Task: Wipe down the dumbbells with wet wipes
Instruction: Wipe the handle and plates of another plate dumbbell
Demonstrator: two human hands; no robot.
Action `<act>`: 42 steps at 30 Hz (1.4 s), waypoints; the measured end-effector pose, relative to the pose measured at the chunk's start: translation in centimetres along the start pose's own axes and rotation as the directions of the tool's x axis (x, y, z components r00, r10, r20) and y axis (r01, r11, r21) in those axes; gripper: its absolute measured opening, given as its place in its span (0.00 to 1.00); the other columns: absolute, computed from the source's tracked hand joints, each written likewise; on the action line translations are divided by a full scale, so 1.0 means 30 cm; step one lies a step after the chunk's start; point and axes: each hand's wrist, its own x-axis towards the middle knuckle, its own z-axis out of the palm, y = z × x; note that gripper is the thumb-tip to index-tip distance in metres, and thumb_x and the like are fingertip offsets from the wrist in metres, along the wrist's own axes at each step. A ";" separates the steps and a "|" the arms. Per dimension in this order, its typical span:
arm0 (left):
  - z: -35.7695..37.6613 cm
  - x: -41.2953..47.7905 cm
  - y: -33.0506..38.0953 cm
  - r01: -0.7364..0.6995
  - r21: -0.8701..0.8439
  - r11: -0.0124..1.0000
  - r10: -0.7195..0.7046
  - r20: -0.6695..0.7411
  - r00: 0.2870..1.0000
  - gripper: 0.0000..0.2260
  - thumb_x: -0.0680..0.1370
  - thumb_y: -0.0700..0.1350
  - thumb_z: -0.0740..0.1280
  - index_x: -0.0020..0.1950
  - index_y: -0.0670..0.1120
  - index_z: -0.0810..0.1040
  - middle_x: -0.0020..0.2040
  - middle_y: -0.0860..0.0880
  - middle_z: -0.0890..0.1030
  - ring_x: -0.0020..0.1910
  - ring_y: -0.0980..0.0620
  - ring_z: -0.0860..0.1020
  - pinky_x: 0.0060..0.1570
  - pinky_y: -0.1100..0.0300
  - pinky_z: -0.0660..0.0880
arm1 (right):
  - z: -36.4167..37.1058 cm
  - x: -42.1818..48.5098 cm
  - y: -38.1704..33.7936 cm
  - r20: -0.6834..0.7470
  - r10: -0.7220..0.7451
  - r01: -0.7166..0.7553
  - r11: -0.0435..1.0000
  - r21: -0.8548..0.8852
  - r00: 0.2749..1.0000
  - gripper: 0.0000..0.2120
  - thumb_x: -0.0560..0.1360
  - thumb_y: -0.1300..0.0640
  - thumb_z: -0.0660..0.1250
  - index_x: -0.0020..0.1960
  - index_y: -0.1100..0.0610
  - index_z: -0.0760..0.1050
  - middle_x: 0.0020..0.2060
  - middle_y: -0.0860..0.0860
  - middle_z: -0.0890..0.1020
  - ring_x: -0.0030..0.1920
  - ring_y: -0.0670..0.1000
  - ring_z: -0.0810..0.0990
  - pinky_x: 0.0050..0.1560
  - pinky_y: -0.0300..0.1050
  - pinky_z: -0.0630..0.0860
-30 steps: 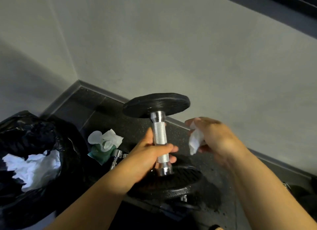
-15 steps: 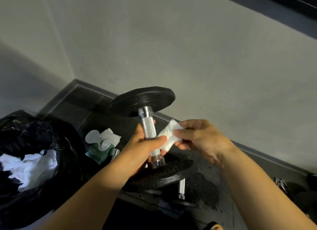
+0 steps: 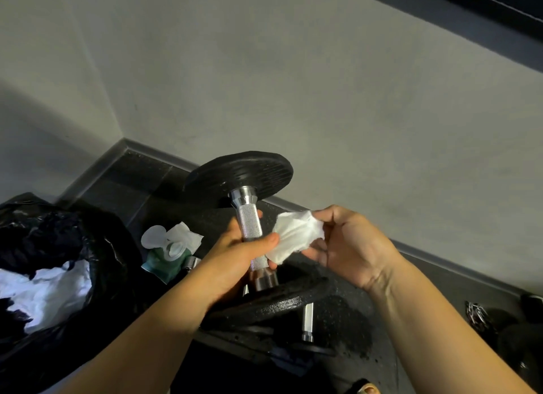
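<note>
While gripping the knurled chrome handle in the left hand (image 3: pixel 235 258), holds the dumbbell (image 3: pixel 249 223) upright above the floor (image 3: pixel 338 320), fingers and thumb curled round the lower half of the bar. Carries one black plate (image 3: pixel 241 173) on top, tilted a little, and the lower plate (image 3: pixel 273 302) just beneath the left wrist.

Pinches a crumpled white wet wipe (image 3: pixel 296 237) in the right hand (image 3: pixel 349 246), between thumb and fingertips, just right of the handle. Brings the wipe's lower corner up beside the left thumb at the bar; cannot tell whether touching metal.

Notes on the floor, left of the dumbbell: green wipes pack (image 3: pixel 164 261), lid flipped open, one sheet sticking out. Further left: black bin bag (image 3: pixel 88 246) holding crumpled white used wipes (image 3: pixel 50 290). Under the held dumbbell: second dumbbell (image 3: pixel 307 320), chrome bar and dark plate partly hidden. Behind: plain grey wall (image 3: pixel 293 99).
</note>
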 end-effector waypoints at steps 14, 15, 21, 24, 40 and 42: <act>0.034 0.001 -0.024 0.095 -0.028 0.995 -0.094 0.047 0.994 0.21 0.75 0.39 0.71 0.62 0.56 0.71 0.40 0.47 0.79 0.37 0.49 0.80 0.49 0.50 0.77 | -0.041 0.020 -0.077 -0.140 -0.667 0.012 0.218 -0.976 0.732 0.09 0.80 0.56 0.55 0.46 0.61 0.68 0.32 0.53 0.73 0.31 0.53 0.71 0.28 0.43 0.64; 0.035 -0.003 -0.025 0.093 -0.023 0.995 -0.091 0.053 0.994 0.20 0.75 0.39 0.70 0.62 0.56 0.71 0.40 0.48 0.79 0.37 0.49 0.80 0.48 0.50 0.77 | -0.034 0.024 -0.081 -0.143 -0.642 -0.029 0.185 -0.982 0.753 0.09 0.79 0.57 0.55 0.45 0.61 0.68 0.32 0.53 0.74 0.31 0.53 0.71 0.28 0.43 0.65; 0.052 -0.015 -0.025 0.104 0.050 0.993 -0.108 0.086 0.990 0.24 0.76 0.42 0.69 0.68 0.56 0.66 0.42 0.51 0.80 0.38 0.53 0.81 0.48 0.53 0.78 | 0.013 0.015 -0.096 -0.013 -0.425 0.215 0.485 -0.848 0.905 0.09 0.80 0.58 0.57 0.45 0.60 0.73 0.35 0.59 0.82 0.37 0.58 0.80 0.42 0.53 0.79; 0.056 -0.016 -0.016 0.119 0.051 0.992 -0.123 0.080 0.989 0.24 0.77 0.42 0.69 0.69 0.54 0.65 0.46 0.51 0.79 0.37 0.55 0.82 0.42 0.60 0.79 | 0.038 -0.009 -0.071 0.072 -0.328 0.284 0.664 -0.691 0.942 0.10 0.80 0.57 0.59 0.44 0.59 0.75 0.42 0.58 0.82 0.44 0.56 0.80 0.49 0.52 0.79; 0.063 -0.022 0.012 -0.033 0.079 0.996 0.033 0.000 0.999 0.18 0.77 0.34 0.64 0.64 0.49 0.67 0.35 0.49 0.79 0.29 0.57 0.79 0.33 0.67 0.75 | 0.208 0.080 0.079 -0.114 -0.292 0.175 0.796 -0.580 0.950 0.17 0.70 0.47 0.74 0.49 0.57 0.72 0.42 0.53 0.80 0.35 0.51 0.81 0.27 0.42 0.75; 0.064 -0.025 0.019 -0.035 0.108 0.994 0.034 0.007 0.999 0.17 0.77 0.35 0.64 0.62 0.50 0.67 0.35 0.50 0.79 0.29 0.59 0.79 0.32 0.68 0.74 | 0.228 0.082 0.061 -0.079 -0.119 0.051 0.810 -0.585 0.990 0.18 0.71 0.44 0.71 0.51 0.56 0.75 0.42 0.56 0.82 0.33 0.56 0.82 0.26 0.47 0.76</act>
